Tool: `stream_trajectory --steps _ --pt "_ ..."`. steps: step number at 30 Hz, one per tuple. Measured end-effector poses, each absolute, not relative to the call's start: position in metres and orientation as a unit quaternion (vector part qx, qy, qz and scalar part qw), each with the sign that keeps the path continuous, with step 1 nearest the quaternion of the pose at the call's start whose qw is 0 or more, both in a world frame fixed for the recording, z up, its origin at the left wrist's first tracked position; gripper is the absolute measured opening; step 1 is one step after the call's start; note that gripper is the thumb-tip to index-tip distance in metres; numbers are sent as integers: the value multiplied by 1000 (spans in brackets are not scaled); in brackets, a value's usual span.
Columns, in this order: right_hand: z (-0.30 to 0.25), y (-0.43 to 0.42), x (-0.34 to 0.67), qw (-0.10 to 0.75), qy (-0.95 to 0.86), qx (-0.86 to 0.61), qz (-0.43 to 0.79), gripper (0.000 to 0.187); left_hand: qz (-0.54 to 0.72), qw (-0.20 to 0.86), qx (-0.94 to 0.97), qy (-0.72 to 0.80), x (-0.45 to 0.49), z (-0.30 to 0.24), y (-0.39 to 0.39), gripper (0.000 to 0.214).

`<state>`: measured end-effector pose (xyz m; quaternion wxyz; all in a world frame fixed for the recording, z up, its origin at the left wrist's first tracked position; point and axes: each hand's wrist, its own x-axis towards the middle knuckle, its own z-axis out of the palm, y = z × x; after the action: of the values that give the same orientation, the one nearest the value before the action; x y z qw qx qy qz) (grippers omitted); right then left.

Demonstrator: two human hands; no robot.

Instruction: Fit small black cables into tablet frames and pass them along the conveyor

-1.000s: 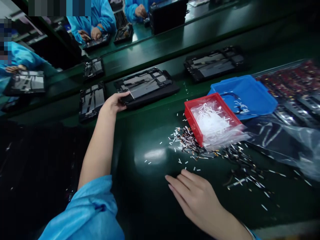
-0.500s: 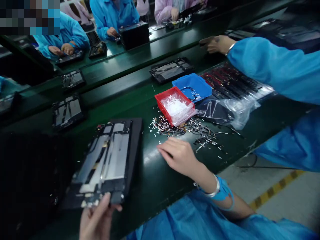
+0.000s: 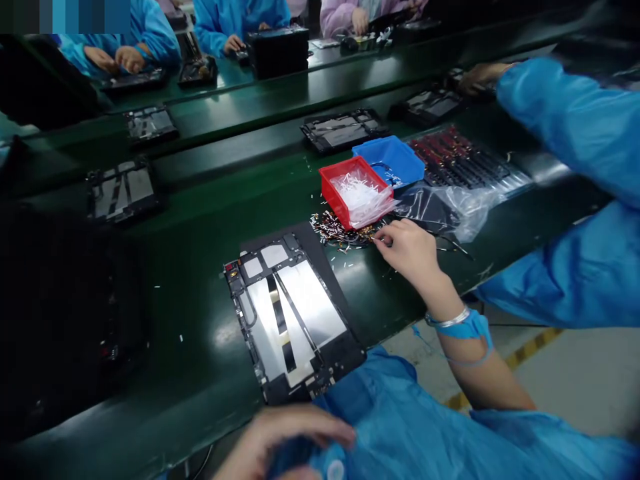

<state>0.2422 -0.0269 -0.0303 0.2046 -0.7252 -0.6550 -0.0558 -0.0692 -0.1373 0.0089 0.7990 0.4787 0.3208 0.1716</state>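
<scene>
My right hand point(image 3: 407, 250) reaches into a heap of short thin cables point(image 3: 333, 227), thumb and forefinger pinched on what looks like a thin cable. Just behind those fingers stands a red bin point(image 3: 335, 193) of small white tubes in a plastic bag. A tablet housing point(image 3: 295, 313), its silver battery and flat cables exposed, lies askew on a dark flat panel point(image 3: 325, 257) near the table edge. Below it, my left hand point(image 3: 285, 433) is blurred, its fingers and thumb apart. Blue material with a white round spot shows between them; I cannot make out what it is.
A blue bin point(image 3: 390, 160) stands behind the red one. Bagged cables point(image 3: 460, 157) and clear plastic point(image 3: 465, 213) lie to the right. More opened tablets point(image 3: 343, 130) sit along the line. A co-worker's blue sleeve point(image 3: 565, 120) reaches in at right. Dark stacked items point(image 3: 65, 320) stand left.
My left hand has let go of the tablet and drawn to the table's front edge. The tablet lies farther right, turned. My right hand has moved right and forward into the cables.
</scene>
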Motion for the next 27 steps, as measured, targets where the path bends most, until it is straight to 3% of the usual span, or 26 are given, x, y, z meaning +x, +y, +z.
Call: stream_trajectory --steps 4,6,8,12,15,20,27 --pt "-23 -27 259 410 -577 -704 49 6 328 626 525 474 -76 29 -84 23" --pt "-20 -24 273 510 -502 -689 113 10 364 598 531 479 -71 31 -57 18" --pt "-18 -19 285 552 -448 -686 159 13 380 605 534 452 -62 29 -36 17" --pt "-14 -19 282 542 -446 -692 170 10 374 654 529 390 -38 22 -15 14" --pt "-6 -30 250 523 -553 -647 45 2 323 708 524 346 -24 16 -15 18" --pt "5 -50 184 379 -804 -432 -151 15 220 827 422 298 -12 4 -24 36" --pt "6 -52 158 349 -846 -382 -129 15 245 836 387 303 -14 -4 -23 22"
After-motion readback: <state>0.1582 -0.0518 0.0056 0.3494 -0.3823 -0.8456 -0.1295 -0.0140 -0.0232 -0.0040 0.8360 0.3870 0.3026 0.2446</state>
